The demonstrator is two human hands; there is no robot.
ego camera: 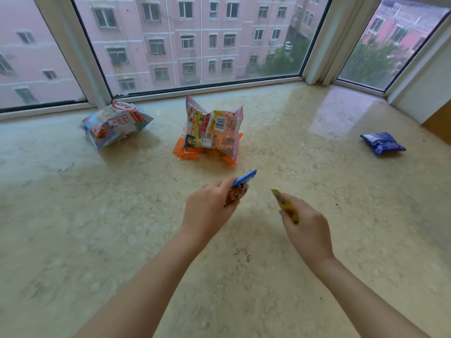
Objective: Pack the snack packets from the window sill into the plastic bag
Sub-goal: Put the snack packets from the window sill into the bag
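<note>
- Both my hands are over the marble window sill [73, 215], each curled round something small.
- My left hand [207, 211] grips a small packet with a blue end [244, 179] sticking out past my fingers toward the window; the part inside my grip looks reddish-brown.
- My right hand [307, 225] pinches a thin yellow-green packet [286, 206], its tip pointing up and to the left, apart from the blue one.
- Far left, near the window frame, a white, blue and red snack bag [114, 123] lies on its side.
- In the middle, beyond my hands, a pink snack packet [214, 128] rests on top of an orange packet [188, 152].
- Far right, well apart from the rest, a dark blue packet [382, 143] lies flat.
- Behind the glass stands a pink apartment block [195, 37].
</note>
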